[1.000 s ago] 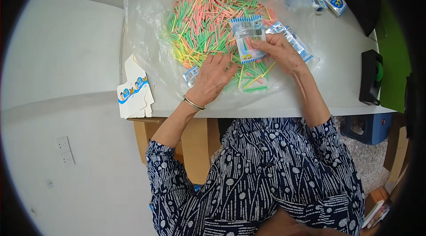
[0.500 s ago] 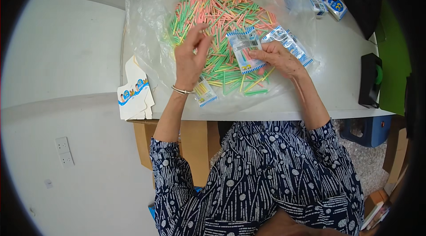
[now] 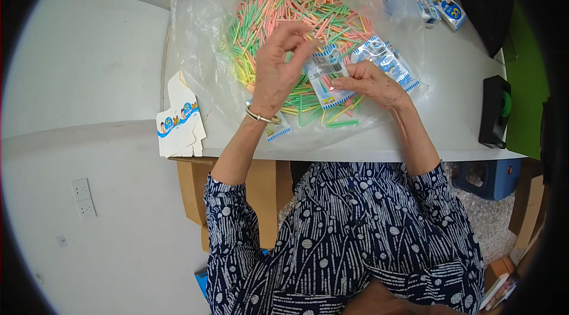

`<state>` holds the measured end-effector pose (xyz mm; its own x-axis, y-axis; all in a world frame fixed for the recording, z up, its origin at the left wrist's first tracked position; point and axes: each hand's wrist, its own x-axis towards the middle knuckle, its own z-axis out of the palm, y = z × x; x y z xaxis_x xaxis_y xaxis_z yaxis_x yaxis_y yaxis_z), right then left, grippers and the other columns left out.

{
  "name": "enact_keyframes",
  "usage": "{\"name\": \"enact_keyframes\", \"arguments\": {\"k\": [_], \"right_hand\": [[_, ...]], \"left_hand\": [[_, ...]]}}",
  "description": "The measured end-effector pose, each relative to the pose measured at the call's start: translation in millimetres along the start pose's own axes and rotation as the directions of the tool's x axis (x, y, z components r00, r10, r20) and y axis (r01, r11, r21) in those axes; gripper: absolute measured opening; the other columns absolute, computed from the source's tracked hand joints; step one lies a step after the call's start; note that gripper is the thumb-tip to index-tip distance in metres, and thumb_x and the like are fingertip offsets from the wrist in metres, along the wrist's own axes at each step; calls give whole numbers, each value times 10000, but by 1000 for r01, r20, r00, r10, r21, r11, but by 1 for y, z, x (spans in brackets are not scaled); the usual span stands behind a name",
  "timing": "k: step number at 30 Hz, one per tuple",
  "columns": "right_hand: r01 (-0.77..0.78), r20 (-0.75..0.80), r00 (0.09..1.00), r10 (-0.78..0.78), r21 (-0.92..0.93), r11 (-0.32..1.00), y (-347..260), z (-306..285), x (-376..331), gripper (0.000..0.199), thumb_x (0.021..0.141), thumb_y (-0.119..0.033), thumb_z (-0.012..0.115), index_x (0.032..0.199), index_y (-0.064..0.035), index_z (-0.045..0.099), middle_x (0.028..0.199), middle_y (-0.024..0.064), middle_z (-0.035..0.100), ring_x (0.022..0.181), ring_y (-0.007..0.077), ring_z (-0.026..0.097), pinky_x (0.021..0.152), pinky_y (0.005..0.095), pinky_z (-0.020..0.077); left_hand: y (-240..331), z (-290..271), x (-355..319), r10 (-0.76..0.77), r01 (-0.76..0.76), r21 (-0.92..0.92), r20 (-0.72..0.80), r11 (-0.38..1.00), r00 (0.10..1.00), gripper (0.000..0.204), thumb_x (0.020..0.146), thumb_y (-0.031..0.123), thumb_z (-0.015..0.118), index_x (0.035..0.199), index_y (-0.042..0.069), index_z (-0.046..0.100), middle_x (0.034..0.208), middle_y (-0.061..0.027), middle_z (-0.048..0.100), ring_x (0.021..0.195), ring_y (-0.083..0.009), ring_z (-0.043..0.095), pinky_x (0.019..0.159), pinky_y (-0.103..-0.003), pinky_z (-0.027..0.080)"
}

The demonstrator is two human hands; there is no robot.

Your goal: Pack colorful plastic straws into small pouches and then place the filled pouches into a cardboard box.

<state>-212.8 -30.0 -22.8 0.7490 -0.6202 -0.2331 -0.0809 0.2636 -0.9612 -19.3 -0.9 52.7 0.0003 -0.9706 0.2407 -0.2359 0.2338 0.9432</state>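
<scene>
My right hand (image 3: 376,85) grips a small clear packet (image 3: 325,78) with blue-and-white striped ends; coloured sticks show inside it. My left hand (image 3: 278,72) is at the packet's upper left end, its thumb and forefinger closed in a pinch. A yellowish bit shows near those fingertips, too small to name for sure. Beneath both hands lies a heap of thin pink, green, yellow and orange sticks (image 3: 261,16) on a large clear plastic bag (image 3: 198,36). More striped packets (image 3: 388,60) lie just beyond my right hand. Another packet (image 3: 278,130) is partly hidden by my left wrist.
A white printed carton piece (image 3: 181,128) lies at the table's left edge. Small blue-and-white packs (image 3: 447,10) sit at the far right. A black holder with a green roll (image 3: 495,110) stands near the right edge of the white table (image 3: 456,96).
My left hand has moved right and slightly up, from above the sticks to the packet's upper end. The packet in my right hand has shifted slightly down and right.
</scene>
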Motion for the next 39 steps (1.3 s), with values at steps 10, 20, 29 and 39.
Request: {"name": "enact_keyframes", "arguments": {"k": [10, 20, 29, 39], "right_hand": [[-11, -43, 999, 11, 9, 1000, 6, 0, 0, 236, 886, -237, 640, 952, -17, 698, 792, -29, 657, 669, 11, 541, 578, 189, 438], [89, -109, 990, -88, 0, 996, 14, 3, 4, 418, 822, -339, 719, 556, -118, 483, 564, -78, 399, 544, 16, 343, 452, 249, 233], [105, -74, 991, -115, -129, 986, 7, 15, 4, 417, 829, -350, 700, 562, -92, 511, 513, -69, 350, 503, 24, 306, 442, 254, 216], [194, 29, 981, -192, -196, 961, 9, 51, 3, 299, 857, -284, 656, 861, 14, 634, 619, 4, 525, 573, 66, 449, 504, 268, 345]], "left_hand": [[-1, -23, 14, 132, -109, 125, -196, 986, 972, 235, 869, 121, 633, 1096, 56, 639, 1019, -75, 652, 833, -140, 625, 765, -262, 477], [-2, -9, -12, -7, -161, 391, 394, 906, 919, 365, 883, 106, 582, 1241, 39, 547, 1185, -136, 611, 1033, -234, 615, 893, -323, 469], [1, -10, -22, -133, 11, 321, 360, 947, 923, 365, 860, 74, 614, 1212, 17, 539, 1109, -92, 625, 989, -168, 609, 860, -287, 480], [1, -32, -41, -195, 98, 265, 372, 959, 907, 326, 881, 29, 590, 1200, 13, 527, 1071, -35, 589, 1006, -113, 562, 859, -252, 465]]}}
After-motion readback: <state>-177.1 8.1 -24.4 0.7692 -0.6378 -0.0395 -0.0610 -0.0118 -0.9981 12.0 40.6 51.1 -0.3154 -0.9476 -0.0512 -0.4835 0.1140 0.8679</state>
